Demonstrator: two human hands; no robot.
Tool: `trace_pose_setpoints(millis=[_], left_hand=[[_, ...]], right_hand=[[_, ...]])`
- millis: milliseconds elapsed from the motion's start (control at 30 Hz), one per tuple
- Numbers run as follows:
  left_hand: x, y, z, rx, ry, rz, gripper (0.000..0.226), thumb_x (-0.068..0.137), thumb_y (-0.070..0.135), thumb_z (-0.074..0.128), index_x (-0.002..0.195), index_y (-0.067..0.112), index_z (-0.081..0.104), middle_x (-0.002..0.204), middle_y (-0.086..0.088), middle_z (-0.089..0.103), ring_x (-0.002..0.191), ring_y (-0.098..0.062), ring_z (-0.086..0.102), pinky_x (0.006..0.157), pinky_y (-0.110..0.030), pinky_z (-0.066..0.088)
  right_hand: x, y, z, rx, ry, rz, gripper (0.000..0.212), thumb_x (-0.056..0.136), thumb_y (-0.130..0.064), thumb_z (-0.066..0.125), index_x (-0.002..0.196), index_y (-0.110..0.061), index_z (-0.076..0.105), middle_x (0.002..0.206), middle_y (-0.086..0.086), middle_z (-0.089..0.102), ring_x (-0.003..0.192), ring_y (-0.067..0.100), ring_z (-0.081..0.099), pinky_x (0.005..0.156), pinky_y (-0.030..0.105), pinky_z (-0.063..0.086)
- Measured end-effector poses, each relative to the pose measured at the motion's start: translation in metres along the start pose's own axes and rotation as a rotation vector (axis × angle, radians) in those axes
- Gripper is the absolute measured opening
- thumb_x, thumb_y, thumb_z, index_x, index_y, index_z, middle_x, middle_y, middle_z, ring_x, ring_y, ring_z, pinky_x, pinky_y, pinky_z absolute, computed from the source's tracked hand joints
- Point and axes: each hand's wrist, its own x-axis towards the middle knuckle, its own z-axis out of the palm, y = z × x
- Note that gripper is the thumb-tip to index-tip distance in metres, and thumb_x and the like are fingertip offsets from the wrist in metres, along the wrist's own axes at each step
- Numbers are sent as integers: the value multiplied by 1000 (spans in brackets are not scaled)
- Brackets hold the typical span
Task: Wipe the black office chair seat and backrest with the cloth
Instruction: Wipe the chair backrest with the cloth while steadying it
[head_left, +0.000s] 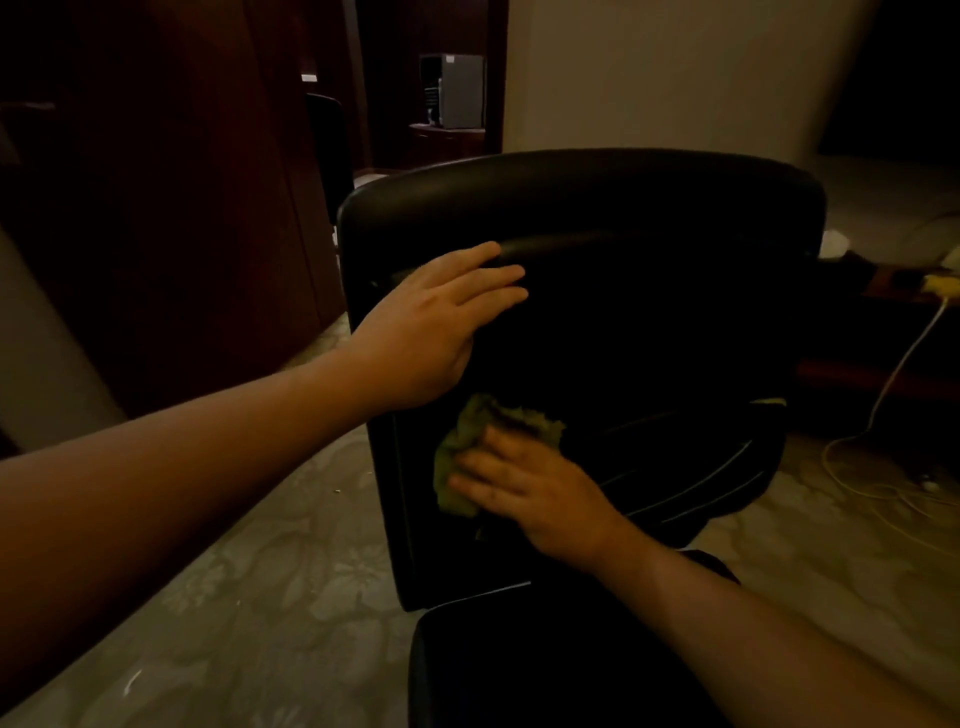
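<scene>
The black office chair fills the middle of the head view, its backrest (649, 322) facing me and its seat (519, 670) at the bottom edge. My left hand (441, 322) lies flat on the backrest's upper left part, fingers spread slightly, holding nothing. Lower down, my right hand (530, 488) presses a crumpled green cloth (467, 452) against the backrest's lower left area. The cloth sticks out above and left of the fingers. Lighting is dim and the chair's surface detail is hard to make out.
Dark wooden cabinets (156, 208) stand to the left. A pale patterned floor (234, 597) surrounds the chair. A light cable (883, 405) runs across the floor at the right, near a low dark wooden piece (883, 374). A doorway (431, 93) opens behind.
</scene>
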Motion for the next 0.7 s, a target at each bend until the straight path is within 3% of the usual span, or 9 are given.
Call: trace_pose_setpoints(millis=[67,167,233,333,400,500,600,700], left_hand=[[-6,6,15,69,24,-2,56,99,30,34,152,16,46,164,-5,37,157,-29,17,128,-46,10],[-19,14,39,123,49,-10,58,100,27,37,157,15,37,167,-5,30,158,-29,11,129,-45,4],[-21,16,48,99,57,-20,59,100,25,37,158,14,35,168,-5,28,159,-28,10,129,-42,2],[-14,19,52,63,51,-31,59,100,25,34,158,14,34,169,-5,26,159,-26,7,128,-40,0],[-8,22,55,57,49,-29,60,100,25,35,158,13,35,169,-5,25,159,-26,6,128,-41,-1],[-5,27,64,89,79,-66,60,99,26,36,158,12,36,169,-6,26,159,-28,7,129,-42,-1],[-6,32,72,125,111,-83,59,102,29,33,158,11,34,168,-7,26,159,-29,8,129,-46,3],[-7,33,74,162,123,-80,57,106,32,28,159,11,33,168,-7,26,159,-30,10,128,-47,5]], right_hand=[[-25,-1,1,-23,-150,-98,52,100,-17,50,151,-27,43,159,-3,37,153,22,16,115,40,31],[-36,31,-23,-61,-200,-176,43,103,-20,50,145,-25,51,155,-1,45,150,21,29,113,37,34],[-30,62,-46,-117,-62,-31,41,101,-15,49,140,-22,57,150,4,50,145,25,36,115,39,34],[-18,93,-70,-151,187,380,44,98,-6,47,140,-14,57,150,12,48,144,37,34,119,49,28],[-15,88,-58,-131,237,502,47,97,-5,44,142,-13,55,152,13,46,146,40,32,118,55,25],[-38,54,-16,-58,111,294,45,100,-10,40,143,-17,53,153,8,43,146,35,31,122,49,20],[-80,27,11,-69,-150,22,50,98,-16,54,147,-24,48,157,2,41,151,26,22,122,44,21],[-88,29,4,-150,-239,-92,49,98,-20,53,146,-24,50,153,-1,48,148,21,27,121,36,17]])
